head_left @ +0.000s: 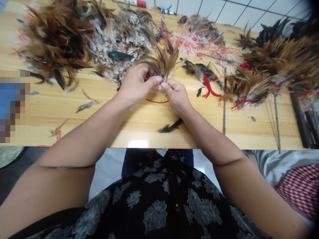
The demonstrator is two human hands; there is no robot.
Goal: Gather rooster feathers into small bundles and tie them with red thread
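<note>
My left hand (139, 81) is closed, its fingers curled around brown feathers (168, 61) that fan up and away from me. My right hand (178, 94) pinches at the quill ends of the same feathers, its thumb and fingertips against those of the left. Just below the fingertips, a thin red string (157, 102) curves over to the right hand; whether it is gripped is hidden. Near my right wrist lies a dark feather (170, 126). To the right of the hands rests a dark feather bundle (203, 71) with red strings (208, 87).
Brown feathers (59, 39) and fluffy grey-white feathers (122, 36) are heaped at the back left of the wooden table (139, 127). Pinkish-red strands (191, 41) lie behind. Feather dusters (276, 59) with thin sticks (225, 113) stand right. A red-capped marker (138, 3) lies at the back.
</note>
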